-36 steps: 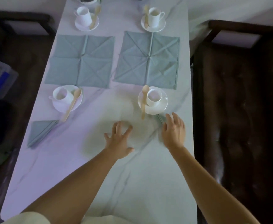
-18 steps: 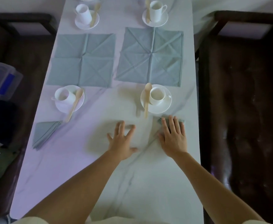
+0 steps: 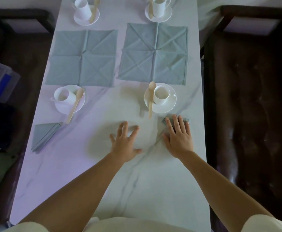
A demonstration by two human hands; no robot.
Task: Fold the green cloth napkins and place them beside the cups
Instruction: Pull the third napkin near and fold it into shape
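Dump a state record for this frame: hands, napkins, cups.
right hand: flat on a folded napkin, on the person's side of the near right cup
left hand: open, fingers spread over the table, holding nothing
second folded napkin: near left table edge, by the near left cup
unfolded napkins: two, flat, side by side between the cup rows
cups: four, each on a saucer with a wooden spoon

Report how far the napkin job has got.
Done: one folded napkin lies by the near-left cup. In hand: the right hand presses flat on a second folded napkin just below the near-right cup; the left hand is open over the table. Left: the left spread napkin and right spread napkin lie unfolded; the far-left cup and far-right cup have none beside them.
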